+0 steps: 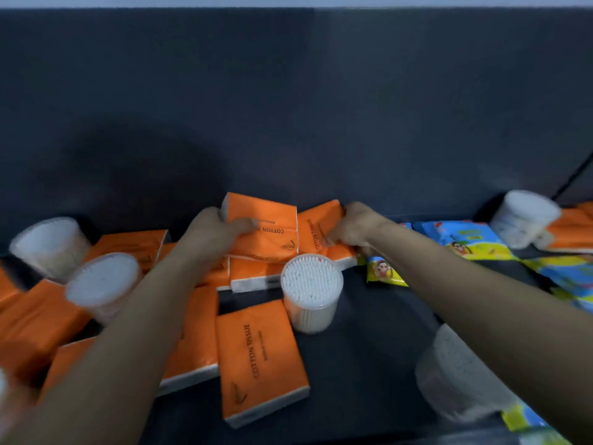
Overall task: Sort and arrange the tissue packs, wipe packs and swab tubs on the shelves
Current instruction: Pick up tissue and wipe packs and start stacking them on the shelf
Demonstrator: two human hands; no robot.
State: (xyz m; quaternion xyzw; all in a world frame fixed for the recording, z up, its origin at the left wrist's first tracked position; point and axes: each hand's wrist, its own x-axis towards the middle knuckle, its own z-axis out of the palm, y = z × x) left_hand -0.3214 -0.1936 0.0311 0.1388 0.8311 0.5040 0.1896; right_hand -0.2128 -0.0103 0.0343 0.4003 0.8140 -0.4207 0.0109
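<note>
Several orange tissue packs lie jumbled on a dark shelf (369,348). My left hand (215,231) grips one orange tissue pack (269,220) at the back of the pile, thumb on its top face. Beside it, my right hand (353,228) grips a second orange tissue pack (317,226) by its right edge. A clear swab tub (311,292) stands upright just in front of both packs. Another tissue pack (260,361) lies flat near the front. Colourful wipe packs (462,240) lie to the right.
More swab tubs stand at the left (48,245), (102,285), at the far right (523,218) and under my right forearm (455,377). A dark back wall (288,107) closes the shelf. Further wipe packs (564,271) spread along the right edge.
</note>
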